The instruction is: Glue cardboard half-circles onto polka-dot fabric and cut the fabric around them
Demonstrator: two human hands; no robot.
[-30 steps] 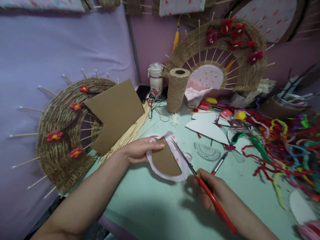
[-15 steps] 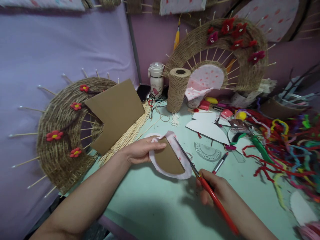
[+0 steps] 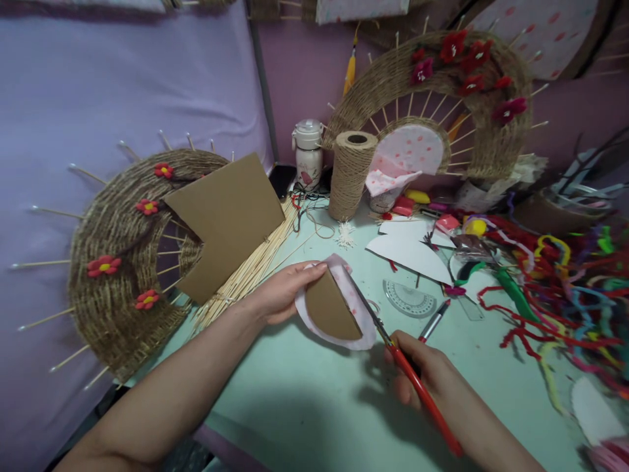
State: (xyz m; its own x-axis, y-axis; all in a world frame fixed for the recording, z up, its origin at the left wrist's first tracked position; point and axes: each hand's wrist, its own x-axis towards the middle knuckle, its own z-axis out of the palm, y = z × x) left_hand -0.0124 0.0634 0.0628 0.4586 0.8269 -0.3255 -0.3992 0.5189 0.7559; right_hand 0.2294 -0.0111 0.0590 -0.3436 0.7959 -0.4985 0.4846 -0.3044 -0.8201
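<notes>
My left hand (image 3: 282, 294) is closed on a brown cardboard half-circle (image 3: 331, 309) backed by white fabric with pink dots (image 3: 351, 298), held just above the pale green table (image 3: 304, 400). My right hand (image 3: 422, 375) grips red-handled scissors (image 3: 393, 347). Their blades lie along the fabric's right edge, and I cannot tell whether they are apart.
A jute twine spool (image 3: 350, 174) and a small white jar (image 3: 308, 151) stand at the back. Woven jute arches with red flowers lean at left (image 3: 118, 262) and at the back (image 3: 432, 85). Bamboo skewers (image 3: 250, 265), a notched cardboard sheet (image 3: 223, 219), a protractor (image 3: 407, 298) and piled pipe cleaners (image 3: 565, 288) surround the hands.
My left hand has turned the half-circle slightly and lifted its top edge. The scissors have slid a little further up along the fabric edge.
</notes>
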